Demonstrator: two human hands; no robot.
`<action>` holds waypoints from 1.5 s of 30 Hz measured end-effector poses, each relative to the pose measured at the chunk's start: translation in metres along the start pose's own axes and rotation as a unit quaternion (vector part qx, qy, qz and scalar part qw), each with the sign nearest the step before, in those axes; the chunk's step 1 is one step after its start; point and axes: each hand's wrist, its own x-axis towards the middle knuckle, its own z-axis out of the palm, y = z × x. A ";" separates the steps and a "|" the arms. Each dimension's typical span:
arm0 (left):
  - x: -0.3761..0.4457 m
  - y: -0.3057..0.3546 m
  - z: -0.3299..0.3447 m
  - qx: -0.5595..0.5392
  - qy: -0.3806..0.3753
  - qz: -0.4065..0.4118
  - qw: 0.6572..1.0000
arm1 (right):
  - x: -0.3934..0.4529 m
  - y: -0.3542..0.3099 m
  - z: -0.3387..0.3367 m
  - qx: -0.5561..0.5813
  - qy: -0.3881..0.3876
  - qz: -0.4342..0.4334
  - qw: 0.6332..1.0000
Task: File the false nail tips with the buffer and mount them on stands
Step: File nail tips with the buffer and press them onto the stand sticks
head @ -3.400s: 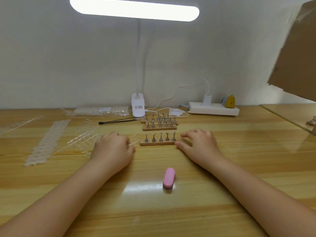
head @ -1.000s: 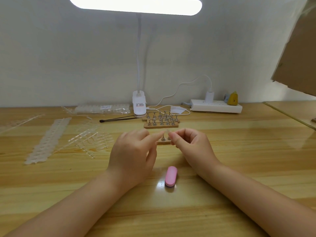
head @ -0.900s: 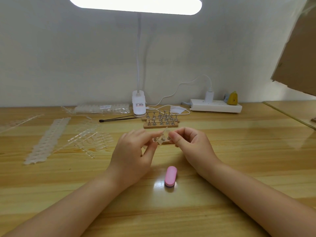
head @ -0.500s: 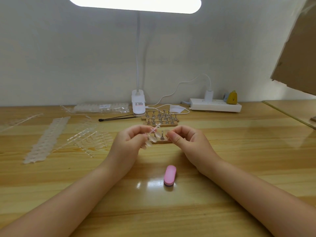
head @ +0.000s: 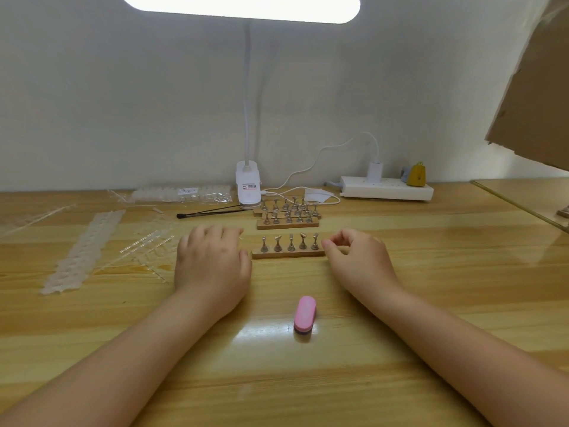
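A pink buffer [head: 304,314] lies on the wooden table [head: 308,380] between my forearms. Beyond it stands a wooden base with a row of metal nail stands [head: 288,253]. My left hand [head: 212,263] lies palm down just left of that base, blurred, and its fingertips hide whatever is under them. My right hand [head: 357,260] sits at the base's right end with fingers curled. Its thumb and forefinger pinch together, apparently on a small clear nail tip that barely shows.
More wooden bases with stands [head: 288,221] sit behind the near one. Strips of clear nail tips [head: 83,251] and loose clear sprues [head: 147,248] lie at left. A lamp base [head: 248,189], black stick [head: 212,212] and power strip [head: 388,188] line the back. Cardboard [head: 535,97] hangs at right.
Both hands held a strip of clear tips together above the stand base. They have since parted: the left dropped leftward to the table, the right moved to the base's right end.
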 end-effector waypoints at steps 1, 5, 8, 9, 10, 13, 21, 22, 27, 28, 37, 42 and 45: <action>-0.001 0.002 0.001 -0.034 -0.007 0.017 0.999 | 0.000 -0.001 0.000 0.001 -0.003 -0.005 1.000; -0.002 0.005 0.006 -0.101 -0.044 0.066 0.992 | -0.002 -0.002 0.001 0.016 -0.019 -0.019 1.000; -0.003 0.005 0.007 -0.130 -0.047 0.080 0.987 | -0.001 -0.001 0.001 0.022 -0.014 -0.019 0.999; -0.004 0.005 0.007 -0.127 -0.037 0.072 0.989 | -0.001 -0.001 0.001 0.021 -0.010 -0.020 1.000; -0.004 0.005 0.006 -0.117 -0.024 0.055 0.991 | -0.001 -0.001 0.002 0.019 -0.006 -0.021 1.000; -0.003 0.004 0.006 -0.115 -0.012 0.003 0.993 | -0.001 -0.002 0.003 0.011 -0.002 -0.022 1.000; -0.004 0.002 0.008 -0.156 0.006 0.054 0.986 | 0.000 -0.001 0.000 0.008 0.015 -0.009 1.000; -0.004 0.002 0.007 -0.164 0.010 0.057 0.985 | 0.000 -0.001 -0.001 0.008 0.018 -0.005 1.000; -0.006 0.005 0.002 -0.163 0.000 0.057 0.985 | 0.002 -0.001 -0.007 0.003 0.017 0.017 1.000; -0.006 0.005 0.001 -0.158 -0.001 0.053 0.986 | 0.002 -0.002 -0.007 0.006 0.015 0.019 1.000; -0.022 0.042 -0.033 -0.104 -0.055 0.117 0.986 | -0.005 -0.012 -0.009 0.023 0.093 -0.105 0.990; -0.037 0.053 -0.029 -0.128 -0.092 0.166 0.973 | -0.010 -0.015 -0.008 0.102 0.049 -0.144 0.983; -0.034 0.050 -0.026 -0.194 -0.055 0.137 0.970 | -0.011 -0.016 -0.007 0.149 0.035 -0.125 0.980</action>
